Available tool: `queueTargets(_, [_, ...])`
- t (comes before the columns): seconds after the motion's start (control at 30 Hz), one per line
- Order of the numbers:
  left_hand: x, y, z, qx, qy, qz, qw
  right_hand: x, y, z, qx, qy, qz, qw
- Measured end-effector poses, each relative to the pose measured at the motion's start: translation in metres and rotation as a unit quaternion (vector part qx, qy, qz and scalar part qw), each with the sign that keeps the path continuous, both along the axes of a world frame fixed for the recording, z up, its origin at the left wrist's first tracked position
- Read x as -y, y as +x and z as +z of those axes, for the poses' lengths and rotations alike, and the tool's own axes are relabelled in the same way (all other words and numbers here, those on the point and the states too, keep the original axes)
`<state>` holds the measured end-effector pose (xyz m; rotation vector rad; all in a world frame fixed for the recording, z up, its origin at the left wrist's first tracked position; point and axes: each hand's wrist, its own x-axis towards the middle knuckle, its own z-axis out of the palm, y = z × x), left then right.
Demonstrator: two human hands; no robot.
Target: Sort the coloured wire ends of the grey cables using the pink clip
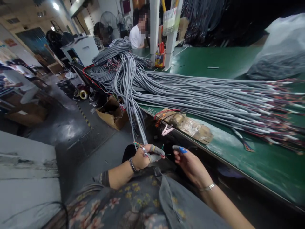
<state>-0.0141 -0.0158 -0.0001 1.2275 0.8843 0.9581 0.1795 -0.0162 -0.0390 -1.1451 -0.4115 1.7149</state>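
Note:
My left hand (pixel 143 157) is closed in a pinch, with grey covers on the thumb and a finger. It grips the thin coloured wires at the stripped end of a grey cable (pixel 140 124). Fine green and red wire ends (pixel 166 155) stick out past its fingertips. To their right is my right hand (pixel 190 165), apart from the left, its fingers curled in. One of its digits wears a grey cover with blue tape. Whatever those fingers hold, if anything, is too small to make out. The gripped cables hang down from a large grey cable bundle (pixel 186 86).
The bundle lies along a green table (pixel 269 168), its coloured wire ends fanned out at the right. A taped cardboard piece (pixel 194 128) and a pink clip (pixel 167 129) are at the near edge. A cardboard box (pixel 113 114) stands on the floor. Behind the table is another person (pixel 137 36).

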Motion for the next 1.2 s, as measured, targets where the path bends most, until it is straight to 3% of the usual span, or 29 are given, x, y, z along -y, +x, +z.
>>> queueTargets(0.27, [0.002,-0.001,-0.009,0.007,-0.017,0.018,1.000,0.001,-0.001,-0.004,0.003,0.010,0.012,1.000])
queueTargets(0.53, [-0.013,0.000,-0.009,0.080,-0.097,0.054,0.991,-0.005,-0.004,0.003,0.012,0.011,0.022,1.000])
queueTargets(0.77, [-0.019,0.002,-0.013,0.052,-0.126,0.062,0.989,-0.005,0.002,-0.004,0.082,0.051,0.031,0.995])
queueTargets(0.93, [-0.012,0.010,-0.023,0.003,-0.051,0.020,0.999,-0.002,0.005,-0.003,0.138,0.067,0.044,0.987])
queueTargets(1.03, [-0.009,0.017,-0.027,-0.075,-0.003,-0.006,0.997,0.002,0.007,0.003,0.167,0.093,0.048,0.980])
queueTargets(1.2, [-0.009,0.022,-0.024,-0.176,0.048,-0.026,0.983,0.009,0.008,0.017,0.270,0.196,0.124,0.935])
